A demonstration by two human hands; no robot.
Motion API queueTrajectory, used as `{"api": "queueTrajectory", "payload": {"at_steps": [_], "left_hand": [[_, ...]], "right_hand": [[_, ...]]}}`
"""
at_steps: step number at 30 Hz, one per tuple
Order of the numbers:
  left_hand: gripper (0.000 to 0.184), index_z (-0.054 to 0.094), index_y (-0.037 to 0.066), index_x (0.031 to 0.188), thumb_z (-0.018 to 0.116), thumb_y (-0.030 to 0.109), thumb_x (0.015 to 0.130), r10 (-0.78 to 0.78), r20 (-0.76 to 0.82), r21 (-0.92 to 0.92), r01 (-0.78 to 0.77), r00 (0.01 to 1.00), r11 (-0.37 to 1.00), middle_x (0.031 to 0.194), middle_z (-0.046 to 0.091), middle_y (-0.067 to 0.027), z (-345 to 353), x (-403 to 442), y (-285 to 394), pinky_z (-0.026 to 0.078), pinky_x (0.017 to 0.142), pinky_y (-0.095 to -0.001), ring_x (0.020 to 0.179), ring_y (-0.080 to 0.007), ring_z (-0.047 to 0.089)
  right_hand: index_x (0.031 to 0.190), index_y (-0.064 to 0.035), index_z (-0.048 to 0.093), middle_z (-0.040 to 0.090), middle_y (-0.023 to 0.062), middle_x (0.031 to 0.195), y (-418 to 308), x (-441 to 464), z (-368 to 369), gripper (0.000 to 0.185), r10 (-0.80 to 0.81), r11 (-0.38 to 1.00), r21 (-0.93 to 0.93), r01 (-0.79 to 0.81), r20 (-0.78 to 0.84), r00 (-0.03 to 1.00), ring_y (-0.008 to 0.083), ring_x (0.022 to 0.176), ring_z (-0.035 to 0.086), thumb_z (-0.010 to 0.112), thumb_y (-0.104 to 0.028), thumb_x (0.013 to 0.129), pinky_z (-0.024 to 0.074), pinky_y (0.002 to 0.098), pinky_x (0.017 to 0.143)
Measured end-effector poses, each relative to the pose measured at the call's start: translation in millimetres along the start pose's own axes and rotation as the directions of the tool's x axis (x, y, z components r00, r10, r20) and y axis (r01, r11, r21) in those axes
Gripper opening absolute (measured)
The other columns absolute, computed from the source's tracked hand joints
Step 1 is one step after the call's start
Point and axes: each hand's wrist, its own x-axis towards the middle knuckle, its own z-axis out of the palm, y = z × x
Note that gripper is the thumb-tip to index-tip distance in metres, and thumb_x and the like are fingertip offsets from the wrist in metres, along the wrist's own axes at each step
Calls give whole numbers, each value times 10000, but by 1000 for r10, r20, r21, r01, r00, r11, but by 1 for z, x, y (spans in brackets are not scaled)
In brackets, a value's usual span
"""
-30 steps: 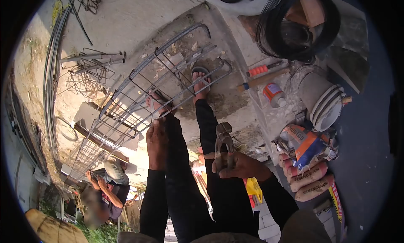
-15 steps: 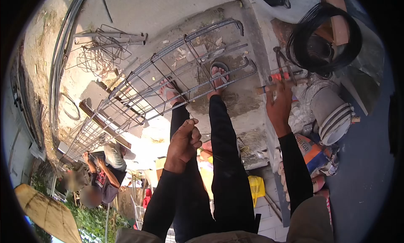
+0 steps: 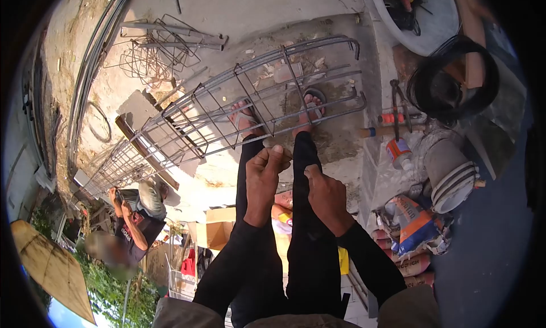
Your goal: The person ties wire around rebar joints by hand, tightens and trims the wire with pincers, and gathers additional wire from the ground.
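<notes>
My left hand [image 3: 264, 180] is closed in front of my legs, thumb pressed over the curled fingers; whatever it pinches is too small to make out. Close beside it, my right hand [image 3: 330, 200] has its fingers curled in, and their contents are hidden. Just beyond both hands lies a long rebar cage [image 3: 227, 109], made of long bars with crosswise ties. My sandalled feet show between and beyond its bars.
At right are a red-handled tool [image 3: 392, 117], a bottle [image 3: 400, 153], a black wire coil [image 3: 452, 81], a bucket [image 3: 452, 174] and a torn cement bag [image 3: 412, 223]. Bent steel ties [image 3: 159, 55] lie at upper left. Another person [image 3: 139, 223] crouches near the cage's far end.
My right hand has come away from the red-handled tool on the right and moved in beside my left hand, fingers now curled. My left hand has shifted slightly right. The view has tilted.
</notes>
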Motion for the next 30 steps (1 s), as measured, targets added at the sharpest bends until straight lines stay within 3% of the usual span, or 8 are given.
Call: {"api": "queueTrajectory", "payload": {"at_steps": [6, 11, 15, 18, 20, 23, 28, 30], "left_hand": [[229, 709, 22, 1097, 667, 236, 1028, -163, 185, -496, 235, 969, 836, 1065, 740, -109, 4, 8, -21, 566, 891, -306, 983, -206, 721], [192, 717, 61, 1102, 694, 228, 1011, -81, 238, -494, 192, 968, 848, 1075, 743, -84, -10, 23, -26, 563, 871, -283, 977, -178, 721], [187, 711, 67, 1105, 709, 224, 1003, -13, 98, -504, 61, 995, 861, 1022, 738, -60, -2, 26, -18, 547, 849, -265, 901, -127, 688], [191, 717, 60, 1081, 713, 234, 1003, 51, -23, -635, -54, 998, 771, 969, 733, -45, 6, 36, -24, 548, 793, -248, 819, -99, 661], [218, 732, 33, 1024, 709, 249, 1008, 13, -124, -704, -97, 992, 704, 922, 736, -50, 14, 46, -25, 560, 737, -244, 766, -92, 659], [264, 749, 19, 1078, 723, 270, 999, 87, -116, -570, -138, 989, 810, 949, 739, -57, 16, 54, -7, 557, 777, -249, 818, -100, 675], [377, 752, 12, 1150, 742, 344, 974, 62, 159, -305, -11, 985, 952, 1021, 741, -84, -2, 98, 30, 541, 809, -305, 884, -149, 667], [449, 762, -18, 1150, 749, 384, 951, 202, 30, 180, -204, 979, 962, 1006, 759, -107, -15, 117, 75, 531, 814, -317, 902, -173, 684]], "right_hand": [[1242, -50, 637, 693, 253, 976, -17, 9, 8, 254, 35, 904, 417, 91, -285, 958, 443, 916, 696, 488, -158, 1066, 538, 503, 761], [1273, -56, 659, 600, 34, 817, -19, 17, -18, 272, 126, 699, 710, -90, 2, 992, 146, 669, 546, 506, -169, 1079, 443, 318, 620], [1302, -57, 662, 465, -75, 786, -39, 21, -31, 286, 161, 552, 811, -195, 126, 979, 20, 658, 350, 515, -163, 1080, 334, 222, 583], [1317, -50, 661, 535, -76, 815, -48, 22, -14, 297, 126, 471, 863, -185, 141, 982, 23, 654, 377, 508, -140, 1079, 346, 227, 586], [1327, -50, 656, 625, 3, 855, -50, 34, -16, 302, 125, 582, 803, -130, 70, 990, 65, 670, 458, 542, -119, 1056, 410, 256, 623], [1299, -57, 678, 729, 146, 955, -41, 55, -24, 304, 81, 799, 601, -30, -58, 995, 173, 792, 655, 599, -131, 1015, 512, 322, 750], [1165, -43, 750, 750, 198, 1076, -50, 109, -106, 240, -115, 944, 277, 181, -239, 964, 267, 928, 735, 612, -156, 1003, 541, 353, 824], [1144, -58, 763, 756, 195, 1067, -70, 139, -157, 233, -174, 975, 89, 204, -267, 948, 323, 948, 734, 623, -136, 976, 549, 390, 839]]}}
